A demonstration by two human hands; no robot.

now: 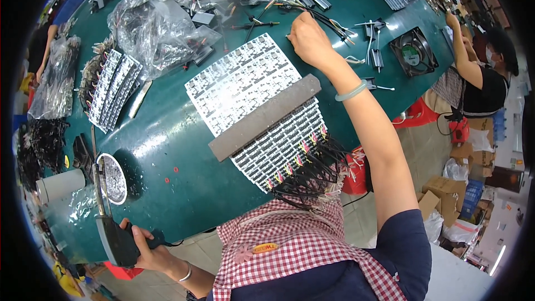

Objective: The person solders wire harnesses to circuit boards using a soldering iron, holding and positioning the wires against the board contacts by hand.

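Observation:
My left hand [146,248] grips the dark handle of a soldering gun [111,228] at the near left edge of the green table [167,134]; its long tip lies beside a round tin [113,178]. My right hand [307,39] reaches far across, fingers pinched on a bundle of dark wires [329,22]. A white circuit-board panel [245,89] lies in the middle under a grey bar [264,117], with several black wires [312,175] attached to its near edge.
Clear plastic bags [159,28] of wired parts sit at the back left. A second panel [111,89] lies at left, a black fan [413,51] at right. Another person [479,72] works at the far right end. Cardboard boxes [440,198] stand on the floor.

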